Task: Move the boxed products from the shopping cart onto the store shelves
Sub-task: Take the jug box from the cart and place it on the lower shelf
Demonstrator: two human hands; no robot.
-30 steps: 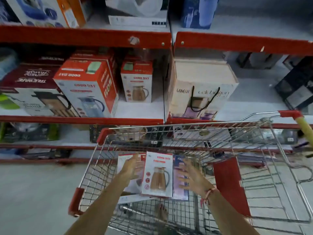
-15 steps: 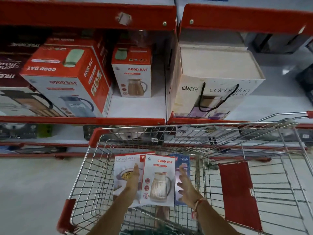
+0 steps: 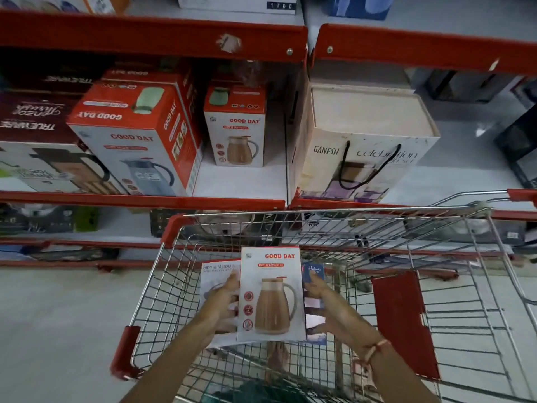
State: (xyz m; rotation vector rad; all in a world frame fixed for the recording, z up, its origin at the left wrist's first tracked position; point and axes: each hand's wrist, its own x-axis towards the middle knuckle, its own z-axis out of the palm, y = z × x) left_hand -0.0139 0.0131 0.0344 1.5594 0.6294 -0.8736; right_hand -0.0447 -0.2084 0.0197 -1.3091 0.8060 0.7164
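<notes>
While both hands bracket the Good Day jug box (image 3: pixel 271 293) inside the shopping cart (image 3: pixel 319 216), the grip has tightened against half a second ago: left hand (image 3: pixel 223 303) flat on the box's left edge, fingers together and pressed to the card; right hand (image 3: pixel 334 309) on the right edge, fingers slightly spread, palm turned inward. Contact on the right side looks made, though whether the fingertips wrap behind the box cannot be told.

Change noted: the box sits higher in view and more squarely face-up than a second ago, and the head has come closer to the shelving. Judged as the start of a lift, not yet clear of the basket rim.

Still in the cart: a white Sigma Marbella box (image 3: pixel 218 271) just left of and partly under the jug box, and a blue Hydrate box (image 3: pixel 313 271) just beside it on the right. Both touch or nearly touch the held box, so they may shift when it comes up.

Destination, by judgement: the middle shelf (image 3: pixel 241 181) directly ahead, where a matching small Good Day box (image 3: pixel 236 126) stands upright with bare shelf in front of it. A larger Good Day box (image 3: pixel 136 138) stands to its left, a Ganesh gift bag (image 3: pixel 366 146) past the divider on the right.

Task early: one box in hand, two more waiting.
</notes>
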